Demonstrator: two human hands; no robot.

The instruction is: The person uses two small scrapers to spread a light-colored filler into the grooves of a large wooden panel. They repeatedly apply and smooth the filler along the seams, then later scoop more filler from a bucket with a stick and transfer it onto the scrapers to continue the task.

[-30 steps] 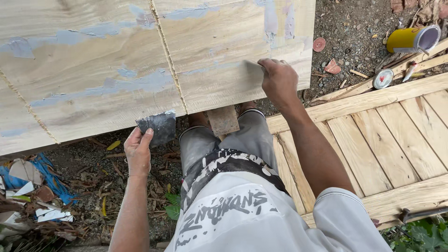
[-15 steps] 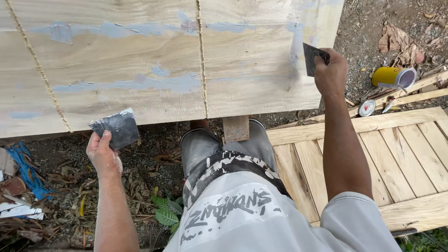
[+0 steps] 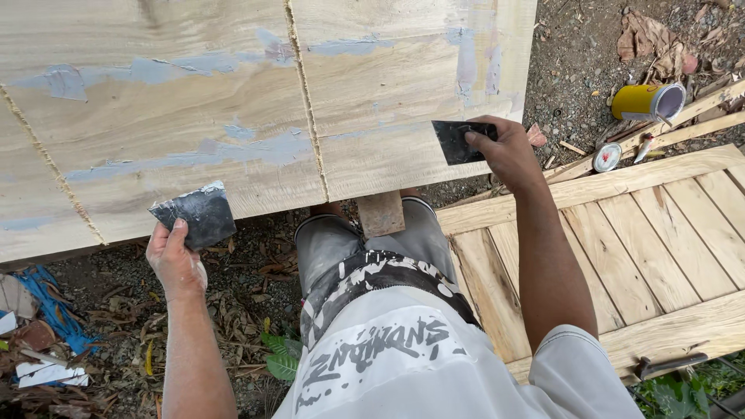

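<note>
The right hand is closed around a dark scraper blade, thumb on its top face, holding it flat against the wooden panel close to the panel's near right corner. The left hand is closed on a second dark blade loaded with grey filler, thumb pressed on its lower edge; this blade overlaps the near edge of the panel, left of the panel's middle seam. Streaks of grey-blue filler run along the joints and across the panel face. A short wooden block sits under the near edge, between the person's knees. To the right, a slatted wooden frame lies on the ground. Beyond its far edge, a yellow can lies on its side, with a round lid near it.
</note>
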